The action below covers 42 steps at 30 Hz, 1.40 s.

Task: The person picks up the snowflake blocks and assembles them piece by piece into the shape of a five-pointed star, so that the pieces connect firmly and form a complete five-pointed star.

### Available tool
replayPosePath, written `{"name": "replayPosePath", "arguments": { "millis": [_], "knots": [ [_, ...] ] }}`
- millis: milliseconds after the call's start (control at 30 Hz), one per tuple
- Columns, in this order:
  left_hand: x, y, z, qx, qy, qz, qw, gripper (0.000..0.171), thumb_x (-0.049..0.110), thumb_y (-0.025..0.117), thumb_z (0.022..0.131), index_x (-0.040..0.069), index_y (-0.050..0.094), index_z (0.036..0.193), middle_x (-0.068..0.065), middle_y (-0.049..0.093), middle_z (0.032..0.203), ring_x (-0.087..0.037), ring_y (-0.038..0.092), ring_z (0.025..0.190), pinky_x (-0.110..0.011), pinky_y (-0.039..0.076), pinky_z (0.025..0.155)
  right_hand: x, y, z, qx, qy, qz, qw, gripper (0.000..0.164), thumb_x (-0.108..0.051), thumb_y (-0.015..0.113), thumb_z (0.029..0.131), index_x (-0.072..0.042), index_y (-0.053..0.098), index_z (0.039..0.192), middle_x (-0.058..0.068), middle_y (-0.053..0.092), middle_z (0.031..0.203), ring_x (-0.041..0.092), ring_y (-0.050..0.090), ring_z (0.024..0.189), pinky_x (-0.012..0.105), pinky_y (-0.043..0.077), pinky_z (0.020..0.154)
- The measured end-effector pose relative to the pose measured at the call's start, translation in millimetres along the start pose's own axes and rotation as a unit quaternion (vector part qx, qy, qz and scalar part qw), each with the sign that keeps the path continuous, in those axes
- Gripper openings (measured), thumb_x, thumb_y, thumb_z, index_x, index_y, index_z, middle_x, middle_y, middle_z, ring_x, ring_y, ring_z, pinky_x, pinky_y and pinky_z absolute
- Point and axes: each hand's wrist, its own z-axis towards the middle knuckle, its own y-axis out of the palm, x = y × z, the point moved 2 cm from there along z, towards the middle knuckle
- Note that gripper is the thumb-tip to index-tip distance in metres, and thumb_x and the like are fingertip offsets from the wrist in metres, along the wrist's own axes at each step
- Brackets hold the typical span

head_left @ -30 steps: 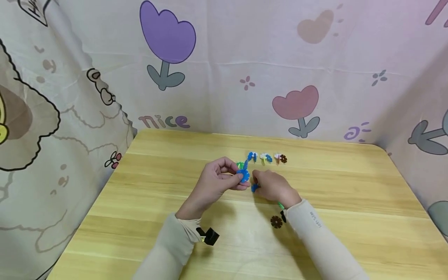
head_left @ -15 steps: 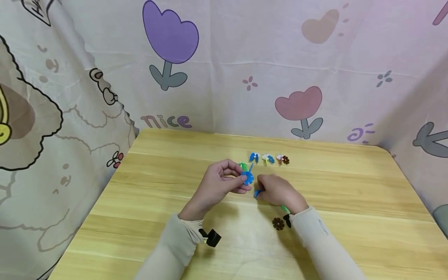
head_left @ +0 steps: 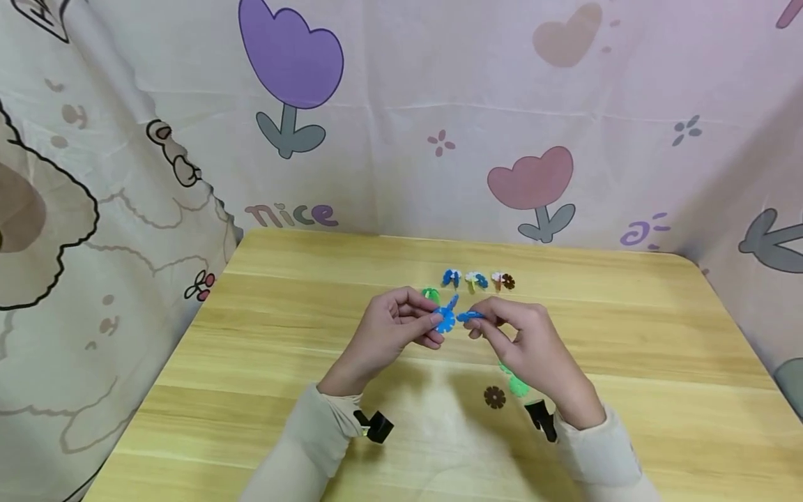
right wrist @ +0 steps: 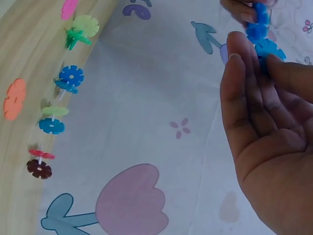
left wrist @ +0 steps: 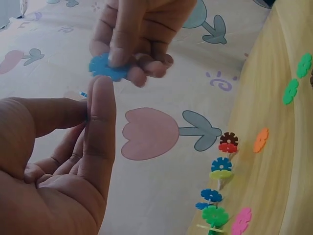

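Observation:
In the head view my left hand [head_left: 392,324] pinches a blue notched disc [head_left: 446,321] between thumb and fingers. A second blue piece stands up at an angle from its upper edge, seemingly joined to it. Just to the right, my right hand [head_left: 527,338] pinches another blue notched disc [head_left: 469,316], held nearly edge-on. A small gap separates the two hands' pieces there. The left wrist view shows the right hand's blue disc [left wrist: 108,67] beyond my left fingertips, which mostly hide what they hold. Both hands are raised over the table.
Small disc assemblies stand in a row at the back: blue-and-white [head_left: 452,278], yellow-and-blue [head_left: 477,280], brown-and-red [head_left: 503,281], and green [head_left: 431,295] partly behind my left hand. A brown disc [head_left: 495,397] and green discs [head_left: 518,386] lie nearer. Orange [left wrist: 261,140] and pink [left wrist: 241,221] discs also lie flat.
My right hand has lifted a blue notched disc from the tabletop and brought it up beside the left hand's piece. My left hand has stayed nearly still, keeping its pinch.

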Motion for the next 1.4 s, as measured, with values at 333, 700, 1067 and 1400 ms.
{"name": "replayPosePath", "arguments": {
  "millis": [333, 700, 1067, 1400],
  "knots": [
    [1.6, 5.0, -0.2, -0.002, -0.002, 0.003, 1.0000, 0.013, -0.005, 0.065, 0.099, -0.010, 0.061, 0.110, -0.018, 0.070, 0.093, -0.020, 0.075, 0.075, -0.038, 0.065, 0.075, -3.1, 1.7, -0.1, 0.010, -0.010, 0.027, 1.000, 0.024, 0.011, 0.069, 0.094, -0.012, 0.076, 0.099, -0.006, 0.075, 0.086, 0.012, 0.072, 0.072, 0.016, 0.047, 0.047],
    [-0.7, 9.7, -1.2, 0.022, -0.002, -0.018, 0.9996, 0.011, -0.004, 0.067, 0.098, -0.013, 0.067, 0.105, -0.015, 0.073, 0.089, -0.019, 0.075, 0.071, -0.036, 0.065, 0.073, -1.7, 8.4, -1.2, 0.040, -0.018, 0.047, 0.998, 0.024, 0.014, 0.069, 0.091, -0.008, 0.077, 0.091, -0.002, 0.074, 0.078, 0.011, 0.070, 0.068, 0.018, 0.054, 0.053],
    [-3.6, 9.3, -0.1, 0.041, 0.000, -0.031, 0.9987, 0.014, -0.004, 0.068, 0.098, -0.016, 0.067, 0.105, -0.015, 0.072, 0.088, -0.018, 0.074, 0.068, -0.036, 0.065, 0.070, 2.1, 18.8, -1.0, 0.056, -0.025, 0.039, 0.997, 0.024, 0.019, 0.068, 0.089, -0.002, 0.077, 0.094, 0.004, 0.076, 0.080, 0.013, 0.071, 0.065, 0.019, 0.058, 0.055],
    [-7.6, 6.6, 2.8, 0.031, -0.001, 0.006, 0.9995, 0.014, -0.001, 0.068, 0.098, -0.012, 0.069, 0.106, -0.014, 0.073, 0.090, -0.017, 0.073, 0.069, -0.035, 0.065, 0.071, 3.5, 2.1, -2.2, -0.026, 0.019, 0.028, 0.999, 0.013, 0.003, 0.072, 0.095, -0.007, 0.078, 0.101, -0.001, 0.077, 0.088, 0.010, 0.070, 0.072, 0.019, 0.053, 0.052]
  ]
}}
